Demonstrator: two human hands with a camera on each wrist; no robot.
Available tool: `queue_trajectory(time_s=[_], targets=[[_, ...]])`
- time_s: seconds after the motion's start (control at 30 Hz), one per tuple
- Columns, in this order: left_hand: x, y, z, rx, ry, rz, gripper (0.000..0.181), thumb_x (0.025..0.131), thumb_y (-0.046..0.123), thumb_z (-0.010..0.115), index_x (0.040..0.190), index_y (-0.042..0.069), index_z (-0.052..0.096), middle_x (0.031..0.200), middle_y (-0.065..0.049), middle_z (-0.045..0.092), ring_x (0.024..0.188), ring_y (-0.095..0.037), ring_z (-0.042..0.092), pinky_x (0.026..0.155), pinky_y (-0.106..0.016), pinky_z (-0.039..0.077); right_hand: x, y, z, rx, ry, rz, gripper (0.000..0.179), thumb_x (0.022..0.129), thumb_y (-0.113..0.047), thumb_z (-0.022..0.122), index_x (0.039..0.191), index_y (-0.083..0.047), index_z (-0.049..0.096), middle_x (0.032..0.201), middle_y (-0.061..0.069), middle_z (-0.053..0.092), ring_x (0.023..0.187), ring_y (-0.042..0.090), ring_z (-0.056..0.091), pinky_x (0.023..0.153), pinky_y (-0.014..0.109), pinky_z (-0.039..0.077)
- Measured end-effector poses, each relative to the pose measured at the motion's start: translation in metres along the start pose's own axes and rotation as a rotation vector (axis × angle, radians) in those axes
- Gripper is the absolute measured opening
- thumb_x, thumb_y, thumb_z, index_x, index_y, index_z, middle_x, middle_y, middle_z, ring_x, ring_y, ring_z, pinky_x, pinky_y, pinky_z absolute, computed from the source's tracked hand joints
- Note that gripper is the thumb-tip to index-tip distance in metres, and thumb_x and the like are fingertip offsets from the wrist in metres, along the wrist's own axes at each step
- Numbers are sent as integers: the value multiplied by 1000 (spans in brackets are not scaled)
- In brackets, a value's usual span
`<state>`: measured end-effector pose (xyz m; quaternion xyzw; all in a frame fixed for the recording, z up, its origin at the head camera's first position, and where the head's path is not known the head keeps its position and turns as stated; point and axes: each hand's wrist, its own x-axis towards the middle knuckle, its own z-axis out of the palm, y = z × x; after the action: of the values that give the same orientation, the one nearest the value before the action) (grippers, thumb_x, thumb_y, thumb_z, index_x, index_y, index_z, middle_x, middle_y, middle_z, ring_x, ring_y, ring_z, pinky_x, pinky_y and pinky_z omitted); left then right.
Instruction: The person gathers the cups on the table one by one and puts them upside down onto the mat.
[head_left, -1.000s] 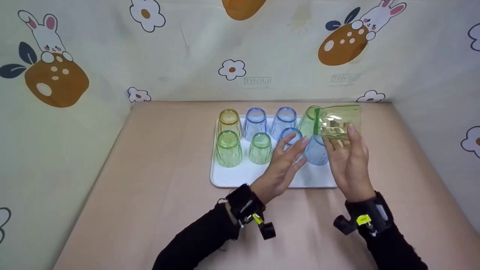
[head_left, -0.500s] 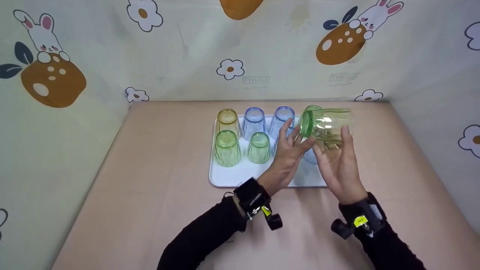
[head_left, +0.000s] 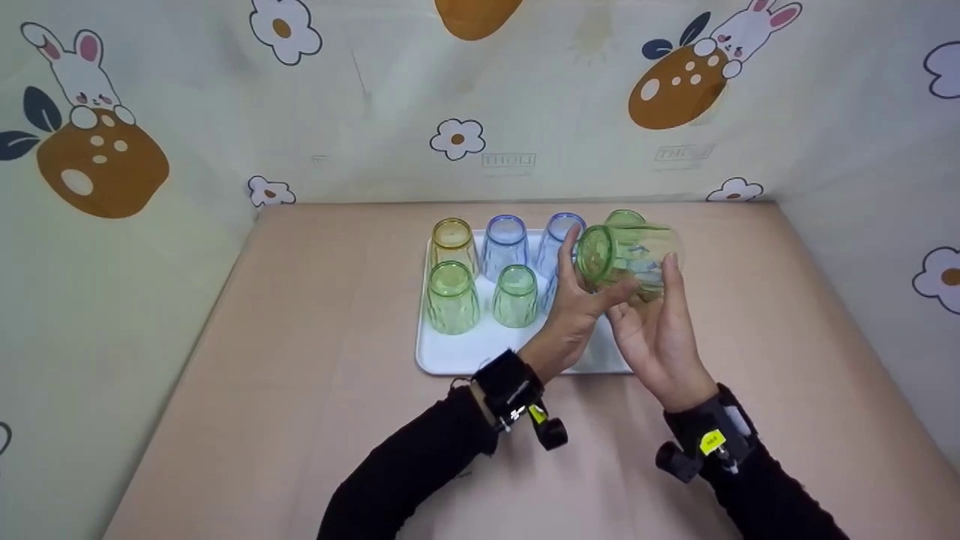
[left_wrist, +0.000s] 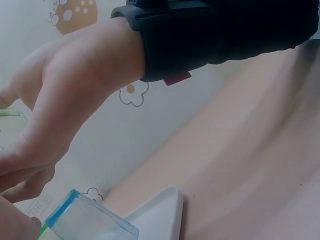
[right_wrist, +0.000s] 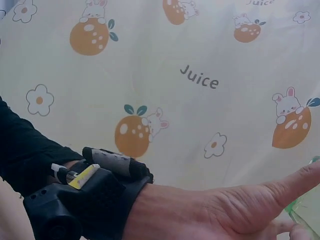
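Observation:
A clear green glass [head_left: 637, 251] lies sideways in the air above the white tray [head_left: 465, 358], its thick green end turned left. Around that end my left hand [head_left: 571, 322] grips, thumb below and fingers on the far left side. My right hand [head_left: 664, 349] holds the other end, with the thumb up along the near side and the fingers underneath. Only a sliver of the green glass [left_wrist: 11, 125] shows beside the hand in the left wrist view. In the right wrist view, part of the green glass [right_wrist: 306, 206] appears behind the thumb.
Upside-down glasses stand on the tray: a yellow one [head_left: 454, 244], blue ones [head_left: 506, 251], and green ones [head_left: 452, 304]. Another green glass [head_left: 625, 217] peeks out behind the held one. My hands hide the tray's right part. A patterned cloth wall [head_left: 360, 135] borders the table.
My right hand has brought the green glass leftward, turning its thick end more toward the camera. My left hand, open and apart a second ago, now grips that end.

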<state>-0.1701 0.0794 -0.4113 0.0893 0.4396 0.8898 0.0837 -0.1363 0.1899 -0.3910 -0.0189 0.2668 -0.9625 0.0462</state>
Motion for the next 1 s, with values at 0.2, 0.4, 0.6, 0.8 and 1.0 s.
queue_trajectory(time_s=[0.2, 0.4, 0.6, 0.8, 1.0], targets=[[0, -1, -3, -37, -17, 68, 100, 81, -5, 79, 160, 28, 26, 152, -3, 40, 134, -19, 46, 112, -33, 34, -2, 9, -2, 20, 10, 44, 69, 104, -46, 54, 160, -22, 23, 158, 15, 25, 135, 19, 45, 112, 30, 35], [-5, -3, -3, 10, -7, 143, 77, 83, -5, 77, 149, 12, 41, 140, -6, 53, 126, -23, 53, 109, -36, 40, -3, 10, -4, 29, 8, 69, 71, 103, -46, 56, 160, -18, 23, 156, 17, 26, 128, 19, 51, 112, 30, 35], [-5, -1, -4, 29, -29, 152, 78, 85, 0, 78, 151, 10, 37, 141, -5, 51, 127, -21, 51, 110, -36, 38, -3, 8, -5, 58, -19, 68, 71, 104, -41, 56, 160, -18, 20, 158, 17, 21, 140, 22, 40, 113, 32, 35], [-6, 3, -7, 28, -35, 148, 95, 80, 31, 89, 154, 9, 33, 146, -3, 48, 132, -21, 47, 112, -35, 36, -3, 9, -6, 46, -7, 79, 75, 103, -39, 57, 160, -16, 14, 158, 20, 16, 144, 27, 35, 113, 34, 36], [-4, 12, -9, 87, 2, 194, 92, 77, 32, 92, 149, 10, 38, 142, -4, 51, 131, -21, 49, 110, -36, 39, -4, 7, -15, 14, 33, 94, 78, 104, -36, 57, 159, -7, 10, 156, 21, 16, 144, 29, 35, 112, 32, 36]])
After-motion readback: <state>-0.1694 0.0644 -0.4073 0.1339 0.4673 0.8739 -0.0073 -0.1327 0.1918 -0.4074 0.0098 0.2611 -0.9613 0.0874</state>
